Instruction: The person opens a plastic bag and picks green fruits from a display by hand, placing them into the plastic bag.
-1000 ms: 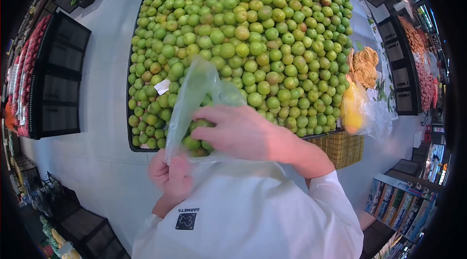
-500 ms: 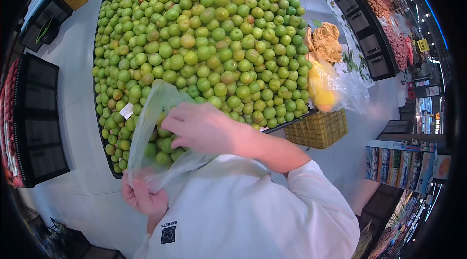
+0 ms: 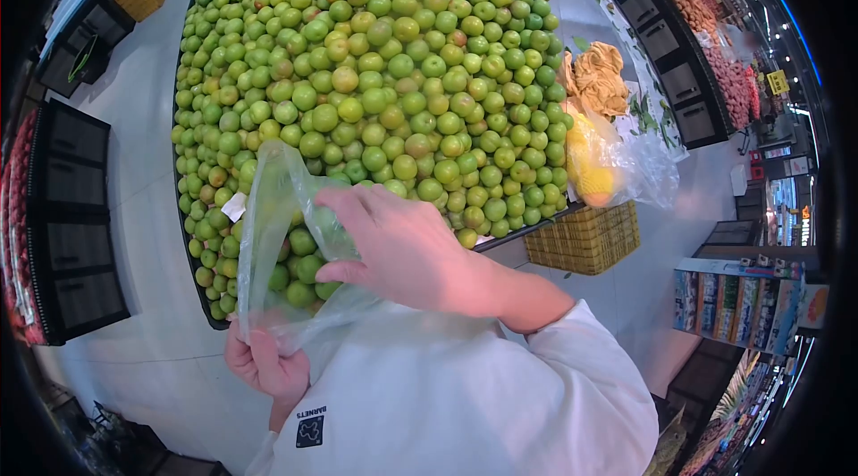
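Observation:
A clear plastic bag [image 3: 259, 235] is spread at the near edge of a big heap of round green fruit [image 3: 384, 74]. My left hand [image 3: 266, 364] pinches the bag's lower left edge between thumb and fingers. Over the bag's right side is my right hand [image 3: 398, 248], thumb and fingers apart, touching or nearly touching the film. Whether a fruit lies under its fingers I cannot make out. Several green fruits show between the hands, in or behind the bag.
A yellow item in clear plastic [image 3: 592, 163] and a tan cloth [image 3: 601, 78] lie right of the heap. Beneath its right corner stands a yellow woven crate [image 3: 585, 239]. Black display stands [image 3: 80, 226] are at the left, and a shelf of packets [image 3: 737, 302] at the right.
Over the last second, the view has shifted, showing the heap further left. Since half a second ago, my right hand has moved slightly right and down, its fingers spreading. My left hand keeps its pinch.

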Demonstrator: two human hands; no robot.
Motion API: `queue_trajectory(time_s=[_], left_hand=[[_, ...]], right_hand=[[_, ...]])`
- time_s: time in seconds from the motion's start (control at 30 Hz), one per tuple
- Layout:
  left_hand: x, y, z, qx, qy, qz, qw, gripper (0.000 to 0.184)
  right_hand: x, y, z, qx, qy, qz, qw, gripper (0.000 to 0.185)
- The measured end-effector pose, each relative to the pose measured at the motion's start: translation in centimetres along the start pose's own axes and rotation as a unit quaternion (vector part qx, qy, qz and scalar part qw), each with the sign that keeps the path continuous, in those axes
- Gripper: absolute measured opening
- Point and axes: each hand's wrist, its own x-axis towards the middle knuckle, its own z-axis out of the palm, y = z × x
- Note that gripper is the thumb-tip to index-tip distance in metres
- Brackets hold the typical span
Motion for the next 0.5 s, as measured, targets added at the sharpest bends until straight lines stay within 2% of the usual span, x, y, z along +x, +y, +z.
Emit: queue_trajectory(time_s=[0.03,0.13,0.17,0.23,0.27,0.33,0.37,0.43,0.5], left_hand=[[0.0,0.1,0.5,0.002,0.014,0.002,1.000,0.021],[0.0,0.4,1.5,0.002,0.017,0.005,1.000,0.020],[0.1,0.5,1.7,-0.001,0.008,0.008,1.000,0.019],[0.1,0.6,1.7,-0.006,-0.005,0.008,1.000,0.019],[0.1,0.7,1.6,-0.011,-0.017,0.008,1.000,0.019],[0.1,0.5,1.1,-0.015,-0.008,0.008,1.000,0.019],[0.1,0.5,1.0,-0.017,-0.001,0.007,1.000,0.020],[0.0,0.3,1.0,-0.017,0.005,0.013,1.000,0.020],[0.0,0.2,1.1,-0.019,0.010,0.018,1.000,0.019]], right_hand=[[-0.1,-0.2,-0.1,-0.015,0.044,-0.049,0.998,0.065],[0.4,-0.9,0.9,-0.080,0.064,-0.068,0.992,0.056],[0.6,-0.7,1.4,-0.081,0.065,-0.068,0.992,0.056],[0.8,-0.1,2.3,-0.198,0.037,-0.064,0.978,0.048],[0.8,0.2,2.0,-0.198,0.037,-0.064,0.977,0.048],[1.1,1.0,0.4,-0.135,0.089,-0.061,0.985,0.035],[1.1,1.4,-0.2,-0.135,0.088,-0.062,0.985,0.035],[1.3,2.3,-1.5,0.003,0.186,-0.049,0.981,0.024],[1.4,3.7,-3.2,0.047,0.185,-0.031,0.981,0.022]])
